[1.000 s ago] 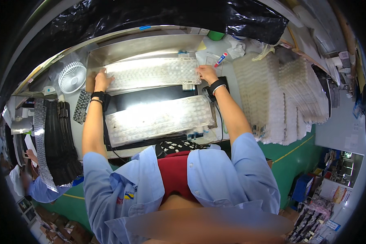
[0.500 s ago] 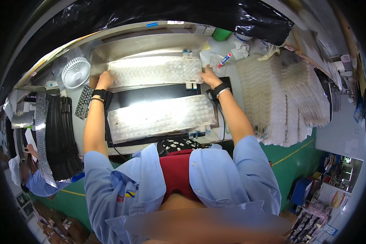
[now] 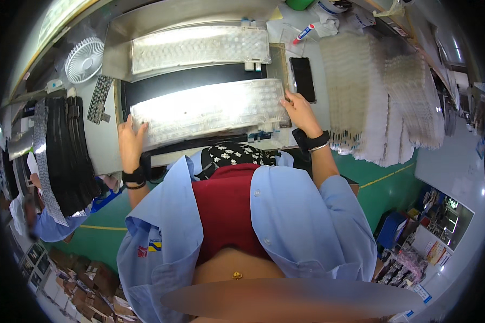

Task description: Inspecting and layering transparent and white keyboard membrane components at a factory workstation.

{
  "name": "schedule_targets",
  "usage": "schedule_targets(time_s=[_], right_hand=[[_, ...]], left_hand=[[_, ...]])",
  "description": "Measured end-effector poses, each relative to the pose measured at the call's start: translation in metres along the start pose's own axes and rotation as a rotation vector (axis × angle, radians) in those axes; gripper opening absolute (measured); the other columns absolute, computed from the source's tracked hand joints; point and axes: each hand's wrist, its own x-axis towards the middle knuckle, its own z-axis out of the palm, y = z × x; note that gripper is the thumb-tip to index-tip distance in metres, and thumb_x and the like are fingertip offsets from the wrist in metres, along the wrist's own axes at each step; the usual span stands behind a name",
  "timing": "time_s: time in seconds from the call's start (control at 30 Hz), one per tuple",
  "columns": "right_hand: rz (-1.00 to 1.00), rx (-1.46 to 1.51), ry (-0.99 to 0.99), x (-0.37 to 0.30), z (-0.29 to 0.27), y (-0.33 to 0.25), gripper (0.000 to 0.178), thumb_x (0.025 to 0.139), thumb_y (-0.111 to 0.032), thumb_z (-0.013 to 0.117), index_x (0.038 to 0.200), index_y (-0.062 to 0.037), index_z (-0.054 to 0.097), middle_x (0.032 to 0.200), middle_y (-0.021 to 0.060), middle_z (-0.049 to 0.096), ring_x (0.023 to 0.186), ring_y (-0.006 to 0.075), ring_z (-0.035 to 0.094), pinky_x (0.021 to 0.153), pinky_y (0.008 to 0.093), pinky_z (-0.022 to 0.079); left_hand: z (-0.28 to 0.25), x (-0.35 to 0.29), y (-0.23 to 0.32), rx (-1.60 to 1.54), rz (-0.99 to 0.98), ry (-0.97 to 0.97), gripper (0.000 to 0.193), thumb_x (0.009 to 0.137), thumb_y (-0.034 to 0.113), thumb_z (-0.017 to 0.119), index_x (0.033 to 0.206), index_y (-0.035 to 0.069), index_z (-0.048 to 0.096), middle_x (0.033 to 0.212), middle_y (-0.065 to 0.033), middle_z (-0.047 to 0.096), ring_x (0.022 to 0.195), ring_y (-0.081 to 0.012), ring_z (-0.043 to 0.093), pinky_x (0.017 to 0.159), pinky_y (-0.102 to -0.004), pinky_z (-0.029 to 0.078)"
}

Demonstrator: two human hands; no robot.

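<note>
A stack of pale dimpled sheets [image 3: 361,91] fans out over the right of the table [image 3: 105,145], with a second, shinier stack [image 3: 415,102] beyond it. Far down at the right edge, shelves carry small coloured packages [image 3: 409,264] — too small to tell apart. A black slab [image 3: 303,78] lies flat just left of the stacks, and a red-and-blue marker [image 3: 304,34] lies above it.

In the middle, a clear membrane sheet [image 3: 210,110] with rows of bumps lies glaring over a dark lit panel [image 3: 188,81]. A second sheet [image 3: 199,47] of the same kind lies behind it, against a metal tray [image 3: 118,48].

The left hand [image 3: 130,141] rests at the near sheet's left end, fingers spread and lying on its edge. The right hand [image 3: 300,110] pinches the right end between thumb and fingers — both wrists wear black bands.

A small white fan [image 3: 84,59] stands at the far left, beside long black strips [image 3: 73,151].
</note>
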Motion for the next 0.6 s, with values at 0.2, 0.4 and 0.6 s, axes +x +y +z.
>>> schedule_targets(time_s=[0.2,0.4,0.6], right_hand=[[-0.083,-0.004,0.121,-0.024,-0.005,-0.032,0.042,0.082,-0.015,0.054,0.119,0.0031,0.045,0.099,0.0212,0.057,0.083,0.0275,0.058,0.074,0.0331,0.045],[0.058,0.099,0.305,0.002,0.026,-0.012,0.051,0.074,-0.031,0.067,0.109,0.0032,0.051,0.096,0.0193,0.059,0.076,0.0243,0.059,0.069,0.0311,0.047],[0.313,0.893,0.039,0.021,0.041,0.007,0.029,0.079,-0.016,0.064,0.100,0.0035,0.057,0.082,0.0052,0.063,0.069,0.0101,0.059,0.060,0.0218,0.046]], left_hand=[[0.015,-0.007,-0.003,-0.126,0.134,0.324,0.033,0.077,0.013,0.062,0.103,-0.003,0.050,0.091,-0.0214,0.055,0.084,-0.0342,0.054,0.074,-0.0385,0.043],[0.033,-0.001,-0.021,-0.340,-0.021,0.262,0.037,0.076,0.018,0.065,0.103,-0.001,0.048,0.082,-0.0151,0.057,0.074,-0.0254,0.056,0.068,-0.0335,0.044],[0.052,0.014,-0.058,-0.704,0.033,0.088,0.023,0.081,0.009,0.061,0.098,-0.005,0.053,0.085,-0.0050,0.061,0.073,-0.0079,0.055,0.065,-0.0191,0.043]])
